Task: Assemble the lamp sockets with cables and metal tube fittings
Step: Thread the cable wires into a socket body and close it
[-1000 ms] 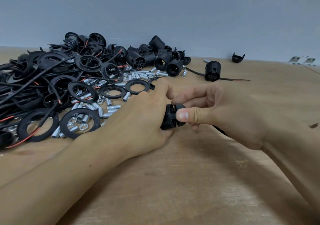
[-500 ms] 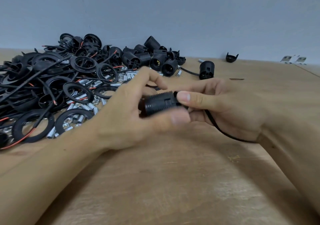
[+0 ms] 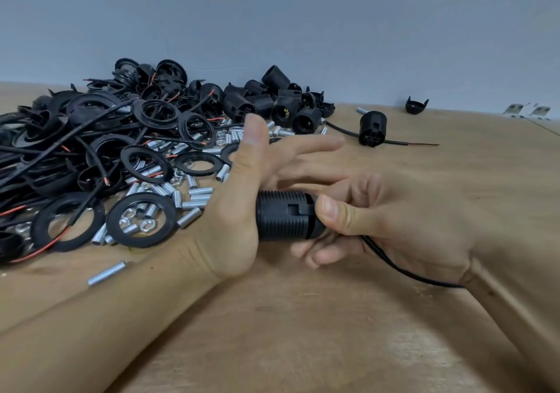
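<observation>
Black socket point(image 3: 283, 215) gripped in right hand point(image 3: 394, 220), left end hidden behind open-fingered left hand point(image 3: 242, 186).

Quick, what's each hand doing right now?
Left hand: open, fingers straight, palm against the lamp socket.
Right hand: closed, gripping the socket's cable end.

Plain blue-grey wall point(image 3: 303, 22) running across the whole back, unmarked, evenly lit. Wooden table point(image 3: 303, 332) meeting it along the far edge; pale brown grain, scuffed lighter in patches toward the near edge. Soft light falling from above, casting faint shadows. Seam showing near the table's far right corner, beside two small white tags point(image 3: 527, 111).
</observation>
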{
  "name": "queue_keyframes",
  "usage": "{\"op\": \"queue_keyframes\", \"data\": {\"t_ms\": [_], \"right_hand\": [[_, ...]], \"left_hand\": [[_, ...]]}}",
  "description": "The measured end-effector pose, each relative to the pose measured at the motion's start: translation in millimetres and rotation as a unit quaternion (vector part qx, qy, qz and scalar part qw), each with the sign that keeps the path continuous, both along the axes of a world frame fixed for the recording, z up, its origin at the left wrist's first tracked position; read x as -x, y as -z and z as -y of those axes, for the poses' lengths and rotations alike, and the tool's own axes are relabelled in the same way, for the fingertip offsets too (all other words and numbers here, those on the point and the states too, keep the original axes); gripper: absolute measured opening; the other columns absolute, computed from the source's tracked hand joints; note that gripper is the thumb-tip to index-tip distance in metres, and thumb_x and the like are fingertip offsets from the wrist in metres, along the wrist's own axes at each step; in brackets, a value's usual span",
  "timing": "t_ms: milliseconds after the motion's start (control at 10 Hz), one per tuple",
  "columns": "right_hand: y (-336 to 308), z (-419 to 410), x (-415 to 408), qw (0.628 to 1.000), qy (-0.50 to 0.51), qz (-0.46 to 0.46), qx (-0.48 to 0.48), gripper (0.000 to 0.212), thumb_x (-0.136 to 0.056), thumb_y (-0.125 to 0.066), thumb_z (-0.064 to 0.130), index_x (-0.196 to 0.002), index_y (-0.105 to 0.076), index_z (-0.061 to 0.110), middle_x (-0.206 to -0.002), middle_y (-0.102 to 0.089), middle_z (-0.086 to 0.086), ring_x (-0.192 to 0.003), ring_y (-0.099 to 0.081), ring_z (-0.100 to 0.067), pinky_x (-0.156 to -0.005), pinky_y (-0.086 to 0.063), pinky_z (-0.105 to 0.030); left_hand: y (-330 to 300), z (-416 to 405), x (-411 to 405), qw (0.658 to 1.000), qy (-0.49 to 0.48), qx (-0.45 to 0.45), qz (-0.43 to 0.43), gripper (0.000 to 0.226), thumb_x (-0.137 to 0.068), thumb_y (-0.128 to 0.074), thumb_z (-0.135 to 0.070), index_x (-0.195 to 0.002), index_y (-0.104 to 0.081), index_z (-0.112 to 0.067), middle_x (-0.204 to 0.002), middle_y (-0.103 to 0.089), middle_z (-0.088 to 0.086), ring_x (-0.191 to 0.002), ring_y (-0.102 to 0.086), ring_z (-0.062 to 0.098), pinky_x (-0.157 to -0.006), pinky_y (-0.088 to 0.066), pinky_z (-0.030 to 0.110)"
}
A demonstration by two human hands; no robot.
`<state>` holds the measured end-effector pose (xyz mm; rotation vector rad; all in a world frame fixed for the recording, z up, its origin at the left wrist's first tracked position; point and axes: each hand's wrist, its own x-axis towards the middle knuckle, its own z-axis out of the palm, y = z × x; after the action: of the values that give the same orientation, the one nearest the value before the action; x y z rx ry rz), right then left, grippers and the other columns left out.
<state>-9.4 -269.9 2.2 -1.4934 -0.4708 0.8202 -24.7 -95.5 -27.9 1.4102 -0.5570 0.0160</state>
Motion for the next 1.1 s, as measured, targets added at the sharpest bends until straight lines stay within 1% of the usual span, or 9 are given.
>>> {"op": "queue_keyframes", "data": {"t_ms": [100,200,400,500,600,700,800,900,1100], "right_hand": [[3.1,-0.6,3.5,0.999,0.013,0.021,0.023,0.039,-0.076,-0.062,0.028,-0.099,-0.071,-0.003,-0.089,-0.074,-0.019,-0.079,-0.073,-0.019,-0.069,-0.056,-0.017],[5.3,-2.0,2.6,0.999,0.012,0.044,0.021,0.035,-0.081,-0.059,0.027,-0.101,-0.071,0.001,-0.09,-0.074,-0.017,-0.08,-0.072,-0.018,-0.072,-0.056,-0.019],[3.4,-0.5,-9.0,0.995,0.053,0.047,0.064,0.041,-0.077,-0.067,0.033,-0.107,-0.068,0.005,-0.095,-0.072,-0.013,-0.065,-0.06,-0.016,-0.057,-0.055,-0.023],[1.6,-3.5,-8.9,0.983,0.088,0.098,0.124,0.048,-0.073,-0.066,0.04,-0.109,-0.067,0.008,-0.087,-0.072,-0.007,-0.053,-0.054,-0.01,-0.046,-0.048,-0.021],[-1.1,-7.2,-6.2,0.975,0.103,0.129,0.148,0.041,-0.072,-0.066,0.044,-0.101,-0.068,0.014,-0.076,-0.071,0.001,-0.043,-0.05,-0.005,-0.042,-0.044,-0.017],[-3.3,-9.2,-3.5,0.972,0.107,0.144,0.149,0.034,-0.074,-0.065,0.044,-0.095,-0.069,0.018,-0.073,-0.071,0.003,-0.039,-0.049,-0.004,-0.041,-0.042,-0.016],[-2.5,-9.5,-4.0,0.974,0.115,0.138,0.141,0.037,-0.072,-0.066,0.044,-0.097,-0.069,0.016,-0.086,-0.074,-0.005,-0.04,-0.05,-0.005,-0.04,-0.041,-0.015],[-0.1,-9.1,-4.2,0.974,0.12,0.139,0.136,0.041,-0.071,-0.067,0.046,-0.099,-0.07,0.016,-0.087,-0.075,-0.005,-0.041,-0.051,-0.005,-0.04,-0.04,-0.015],[5.0,-7.0,-9.4,0.977,0.13,0.13,0.11,0.043,-0.071,-0.069,0.047,-0.102,-0.071,0.018,-0.092,-0.075,-0.006,-0.047,-0.054,-0.008,-0.04,-0.042,-0.018]], "left_hand": [[4.5,-1.4,-2.1,0.997,-0.025,-0.071,-0.004,0.084,-0.091,-0.01,-0.071,-0.137,-0.053,-0.015,-0.122,-0.069,0.009,-0.119,-0.063,0.025,-0.104,-0.045,0.05],[8.2,-4.5,-6.2,0.997,-0.018,-0.071,0.003,0.082,-0.087,-0.003,-0.065,-0.142,-0.048,-0.025,-0.124,-0.068,0.009,-0.118,-0.063,0.027,-0.103,-0.043,0.052],[6.7,-4.1,-17.5,0.938,-0.209,-0.237,0.144,0.06,-0.096,-0.02,-0.055,-0.118,-0.062,-0.018,-0.092,-0.07,-0.003,-0.086,-0.067,0.013,-0.078,-0.051,0.035],[1.5,-15.3,-23.3,0.876,-0.317,-0.314,0.181,0.055,-0.097,-0.029,-0.054,-0.097,-0.067,-0.015,-0.083,-0.067,-0.005,-0.081,-0.06,0.014,-0.075,-0.047,0.036],[-8.5,-47.3,-34.9,0.759,-0.411,-0.47,0.185,0.035,-0.099,-0.044,-0.044,-0.106,-0.067,-0.017,-0.101,-0.065,-0.002,-0.096,-0.052,0.023,-0.086,-0.043,0.039],[-12.4,-72.6,-42.4,0.689,-0.402,-0.59,0.123,0.031,-0.096,-0.054,-0.034,-0.121,-0.063,-0.019,-0.123,-0.062,0.001,-0.113,-0.047,0.028,-0.096,-0.04,0.044],[-8.2,-69.9,-41.4,0.721,-0.334,-0.587,0.152,0.031,-0.095,-0.054,-0.042,-0.117,-0.067,-0.024,-0.122,-0.064,-0.008,-0.117,-0.045,0.023,-0.097,-0.038,0.039],[-8.0,-59.1,-43.5,0.722,-0.316,-0.599,0.144,0.021,-0.096,-0.054,-0.042,-0.105,-0.072,-0.035,-0.106,-0.067,-0.017,-0.118,-0.043,0.017,-0.089,-0.027,0.032],[-9.4,-58.6,-45.4,0.751,-0.329,-0.556,0.135,0.012,-0.091,-0.066,-0.039,-0.095,-0.076,-0.034,-0.068,-0.045,-0.027,-0.102,-0.047,0.016,-0.084,-0.033,0.033]]}}
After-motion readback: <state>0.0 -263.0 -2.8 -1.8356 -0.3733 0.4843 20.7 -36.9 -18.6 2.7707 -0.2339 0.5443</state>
